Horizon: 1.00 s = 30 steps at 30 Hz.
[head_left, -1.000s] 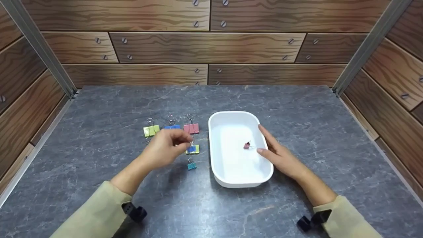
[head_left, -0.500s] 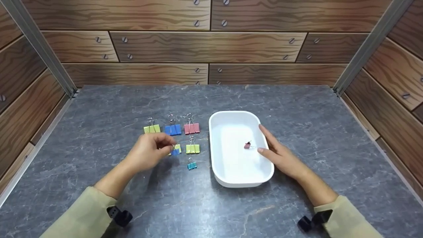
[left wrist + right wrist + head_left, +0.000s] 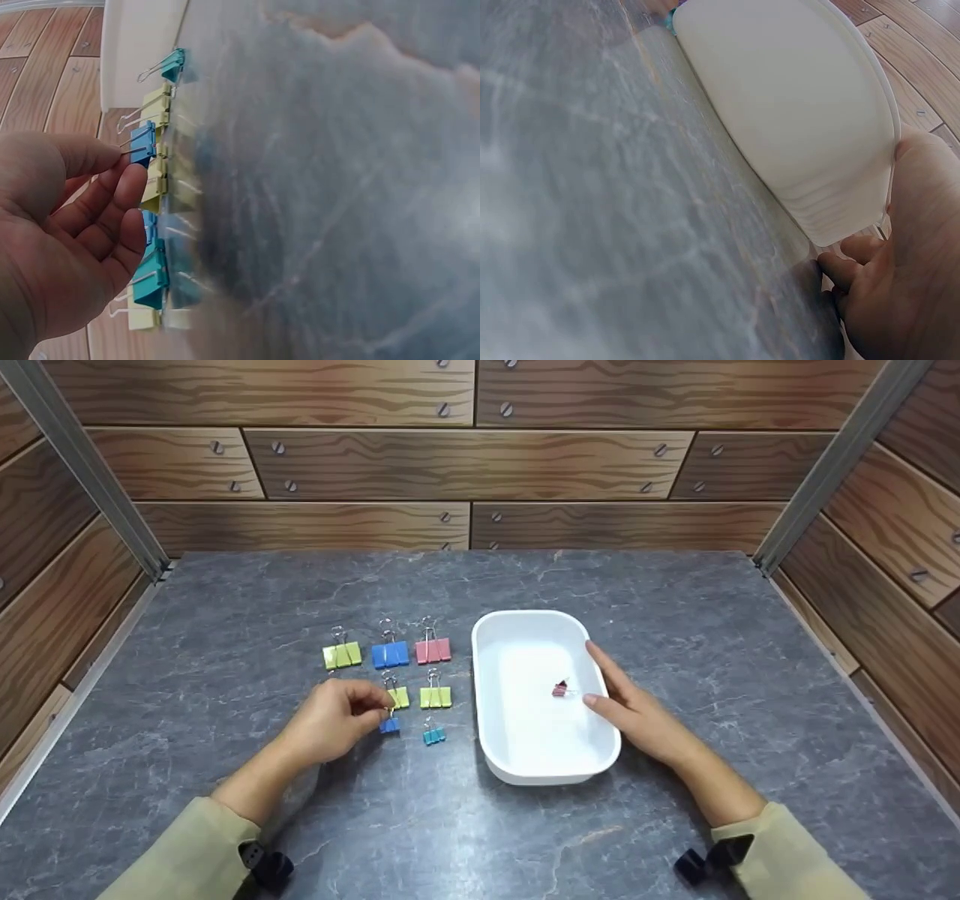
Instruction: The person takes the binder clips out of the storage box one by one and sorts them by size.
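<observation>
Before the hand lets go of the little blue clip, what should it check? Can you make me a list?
1. Left hand pinches the small blue clip by its wire handle: ok.
2. Blue clip down on the table: cannot tell, it may be touching or just above.
3. Blue clip has its own spot, left of the small teal clip and below the yellow-green clip: ok.
4. Right hand rests on the white tray rim: ok.
5. Tray holds one small dark red clip: ok.
</observation>
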### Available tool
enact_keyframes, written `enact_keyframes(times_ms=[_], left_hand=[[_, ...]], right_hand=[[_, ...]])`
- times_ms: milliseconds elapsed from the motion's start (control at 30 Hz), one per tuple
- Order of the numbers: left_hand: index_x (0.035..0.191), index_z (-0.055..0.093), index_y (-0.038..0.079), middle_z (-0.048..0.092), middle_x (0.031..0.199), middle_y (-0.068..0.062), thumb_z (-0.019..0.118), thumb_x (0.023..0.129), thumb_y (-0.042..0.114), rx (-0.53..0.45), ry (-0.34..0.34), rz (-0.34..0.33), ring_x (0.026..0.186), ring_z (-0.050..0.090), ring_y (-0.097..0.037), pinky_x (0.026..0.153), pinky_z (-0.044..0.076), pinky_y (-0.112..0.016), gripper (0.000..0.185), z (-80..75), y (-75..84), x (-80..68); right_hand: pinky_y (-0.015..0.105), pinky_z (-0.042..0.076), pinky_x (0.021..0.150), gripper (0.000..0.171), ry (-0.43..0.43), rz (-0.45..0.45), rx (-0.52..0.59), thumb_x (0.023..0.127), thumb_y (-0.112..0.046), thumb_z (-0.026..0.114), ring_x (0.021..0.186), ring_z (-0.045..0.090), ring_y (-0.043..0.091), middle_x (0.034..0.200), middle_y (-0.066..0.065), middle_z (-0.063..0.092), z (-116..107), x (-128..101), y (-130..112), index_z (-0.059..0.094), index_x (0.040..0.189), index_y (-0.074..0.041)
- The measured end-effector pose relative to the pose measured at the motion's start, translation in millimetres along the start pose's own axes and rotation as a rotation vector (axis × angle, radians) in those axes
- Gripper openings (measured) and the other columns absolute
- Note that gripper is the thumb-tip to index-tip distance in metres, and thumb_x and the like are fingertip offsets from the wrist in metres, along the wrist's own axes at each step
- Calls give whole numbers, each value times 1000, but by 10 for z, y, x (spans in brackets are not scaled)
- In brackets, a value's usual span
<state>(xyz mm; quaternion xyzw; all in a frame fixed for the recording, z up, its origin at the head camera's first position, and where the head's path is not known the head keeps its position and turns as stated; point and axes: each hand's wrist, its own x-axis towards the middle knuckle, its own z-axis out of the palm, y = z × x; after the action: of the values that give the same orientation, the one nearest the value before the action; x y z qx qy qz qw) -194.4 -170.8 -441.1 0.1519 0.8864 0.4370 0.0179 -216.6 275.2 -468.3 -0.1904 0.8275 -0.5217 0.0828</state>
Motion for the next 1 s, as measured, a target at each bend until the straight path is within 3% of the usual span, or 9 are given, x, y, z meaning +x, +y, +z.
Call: enact_keyframes(times_ms=[300,867,1000], left_hand=[[98,81,6,76,89,-2,73,93,-1,-11,-37,18,80,63,-13,73,54,-27,11,34,-3,-24],[100,81,6,77,94,-1,72,94,-1,-5,-64,6,83,65,-13,77,56,-30,13,95,-31,-8],[102,81,5,78,97,-2,72,94,0,7,-55,22,86,66,-14,79,56,-32,14,89,-34,-11]], right_hand=[[26,48,104,78,-6,12,10,109,-29,61,151,37,35,172,18,25,-8,0,-13,15,172,-32],[32,45,109,77,9,13,-22,109,-31,61,153,35,34,173,16,25,-14,-6,-6,16,171,-34],[34,49,106,77,-3,22,6,109,-31,61,151,38,35,172,17,26,-6,-4,-6,16,171,-35]])
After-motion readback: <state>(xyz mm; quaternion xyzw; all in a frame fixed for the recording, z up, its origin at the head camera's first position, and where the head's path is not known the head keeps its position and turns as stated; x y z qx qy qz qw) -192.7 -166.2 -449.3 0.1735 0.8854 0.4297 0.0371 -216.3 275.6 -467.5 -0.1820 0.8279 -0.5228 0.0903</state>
